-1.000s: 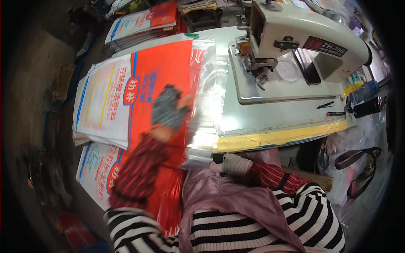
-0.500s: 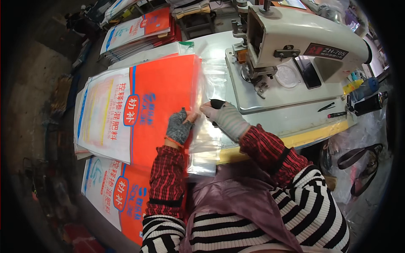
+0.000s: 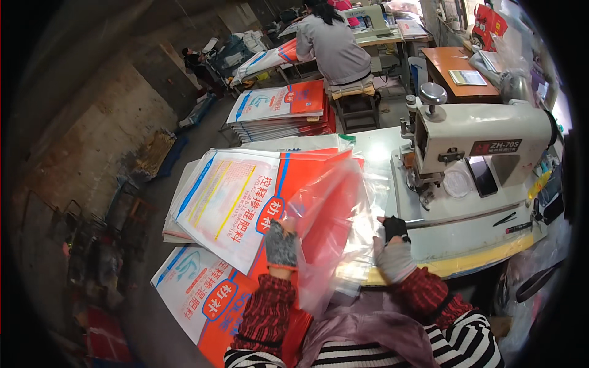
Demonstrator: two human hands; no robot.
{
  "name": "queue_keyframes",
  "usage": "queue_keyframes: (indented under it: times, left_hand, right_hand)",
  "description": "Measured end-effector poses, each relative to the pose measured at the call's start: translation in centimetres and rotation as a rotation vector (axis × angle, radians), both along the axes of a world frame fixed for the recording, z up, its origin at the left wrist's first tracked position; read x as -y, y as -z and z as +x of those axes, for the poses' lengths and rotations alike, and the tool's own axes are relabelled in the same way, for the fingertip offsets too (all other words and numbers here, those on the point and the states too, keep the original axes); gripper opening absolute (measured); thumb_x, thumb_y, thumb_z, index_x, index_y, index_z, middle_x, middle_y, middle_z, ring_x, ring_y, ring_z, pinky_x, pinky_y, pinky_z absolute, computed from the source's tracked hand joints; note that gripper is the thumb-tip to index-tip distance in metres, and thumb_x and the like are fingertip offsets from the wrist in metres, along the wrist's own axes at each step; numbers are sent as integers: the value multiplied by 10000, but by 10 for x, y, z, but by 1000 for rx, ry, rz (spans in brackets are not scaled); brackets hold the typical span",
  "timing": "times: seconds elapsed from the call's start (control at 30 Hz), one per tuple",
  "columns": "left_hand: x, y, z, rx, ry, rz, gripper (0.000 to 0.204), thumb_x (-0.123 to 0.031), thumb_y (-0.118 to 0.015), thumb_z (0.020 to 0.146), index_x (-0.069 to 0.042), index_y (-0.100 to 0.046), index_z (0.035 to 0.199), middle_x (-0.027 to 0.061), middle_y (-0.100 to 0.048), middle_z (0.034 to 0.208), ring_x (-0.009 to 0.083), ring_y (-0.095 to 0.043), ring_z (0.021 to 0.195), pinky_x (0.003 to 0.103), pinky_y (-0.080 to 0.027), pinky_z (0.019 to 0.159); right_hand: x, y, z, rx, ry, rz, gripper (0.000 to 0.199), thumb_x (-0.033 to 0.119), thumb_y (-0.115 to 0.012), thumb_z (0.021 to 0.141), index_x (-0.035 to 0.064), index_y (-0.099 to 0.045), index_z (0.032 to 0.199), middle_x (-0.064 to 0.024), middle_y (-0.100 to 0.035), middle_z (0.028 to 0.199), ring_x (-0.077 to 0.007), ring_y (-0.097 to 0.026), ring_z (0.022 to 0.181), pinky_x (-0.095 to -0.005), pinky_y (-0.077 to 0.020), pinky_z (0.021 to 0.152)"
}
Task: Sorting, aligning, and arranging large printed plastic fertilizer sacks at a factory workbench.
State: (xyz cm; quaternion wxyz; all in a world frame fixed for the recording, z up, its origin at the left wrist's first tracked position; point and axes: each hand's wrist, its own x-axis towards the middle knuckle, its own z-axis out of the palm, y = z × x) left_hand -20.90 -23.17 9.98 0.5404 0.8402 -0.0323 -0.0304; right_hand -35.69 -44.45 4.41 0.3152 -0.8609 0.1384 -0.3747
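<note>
An orange and white woven bag (image 3: 227, 190) with blue stripes lies on top of a pile, its orange mouth end lifted and bulging open. Clear plastic film (image 3: 331, 214), seemingly a liner, stands out of that mouth. My left hand (image 3: 282, 245), in a grey fingerless glove, is closed on the near edge of the bag and film. To its right my right hand (image 3: 396, 251), in a pale striped glove with black about the fingers, is closed at the film's right edge. Its fingertips are partly blurred. Another printed bag (image 3: 196, 288) hangs lower, under my left forearm.
A white sewing machine (image 3: 472, 150) stands on the right of the table (image 3: 442, 267), with a phone (image 3: 483, 178) on its bed. A marker (image 3: 518, 227) lies near it. Beyond are a stack of bags (image 3: 279, 107) and a seated person (image 3: 331, 49) at another machine.
The view has tilted up, showing more of the room. The bag's flat mouth end has risen and bulged open. My hands have moved farther apart, with film between them.
</note>
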Motion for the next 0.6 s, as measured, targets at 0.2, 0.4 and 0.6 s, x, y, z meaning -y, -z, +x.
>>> queue_keyframes:
  times: [0.2,0.4,0.6]
  left_hand:
    - [-13,-32,-89,664,311,441,202,-174,-703,774,-41,-554,747,29,-541,595,136,-533,531,271,-417,518]
    - [-86,-63,-127,632,83,609,104,-107,-582,850,-17,-563,800,101,-565,679,207,-545,587,315,-442,579]
    - [-88,-59,-135,763,-16,516,196,-169,-597,868,-7,-560,763,58,-523,628,131,-492,555,275,-412,546]
  right_hand:
    - [-102,-10,-13,41,-826,-269,204,104,-519,716,21,-574,894,-174,-577,893,-322,-579,814,-418,-476,753]
    - [15,7,35,-569,-220,-651,279,77,-451,797,13,-551,1050,-91,-557,648,-224,-569,627,-342,-466,597]
    - [24,-17,-4,32,-73,403,374,193,-679,733,12,-537,1028,-121,-540,841,-267,-542,785,-361,-441,683]
